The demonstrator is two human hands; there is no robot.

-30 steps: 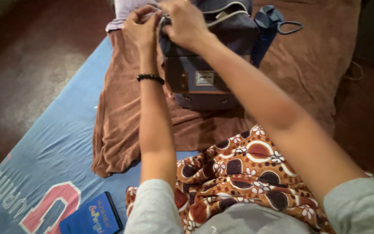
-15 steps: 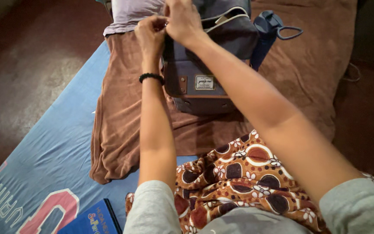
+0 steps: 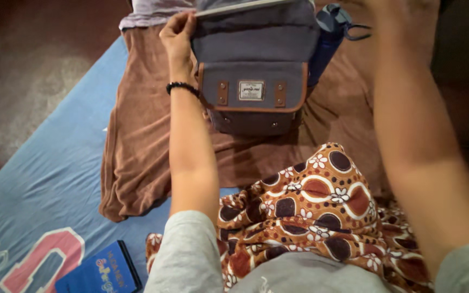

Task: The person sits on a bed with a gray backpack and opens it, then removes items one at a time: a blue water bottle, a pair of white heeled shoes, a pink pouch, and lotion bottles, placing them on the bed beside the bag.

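Note:
A grey backpack [image 3: 256, 81] with brown leather trim stands upright on a brown blanket [image 3: 142, 135] in front of me. My left hand [image 3: 177, 35] pinches the top left edge of the backpack's opening, a black bead bracelet on its wrist. My right forearm [image 3: 413, 125] reaches up along the right side; the right hand itself is cut off by the top edge of the view. The backpack's top is mostly out of frame.
A blue bottle or strap [image 3: 327, 38] leans behind the backpack's right side. A patterned brown and orange cloth [image 3: 310, 206] covers my lap. A blue booklet [image 3: 99, 271] lies on the blue sheet [image 3: 44, 190] at lower left. Dark floor [image 3: 23, 70] lies left.
My right hand has left the backpack's top and swung right, out of frame. The left hand keeps its grip on the opening edge. The view has moved closer to the backpack.

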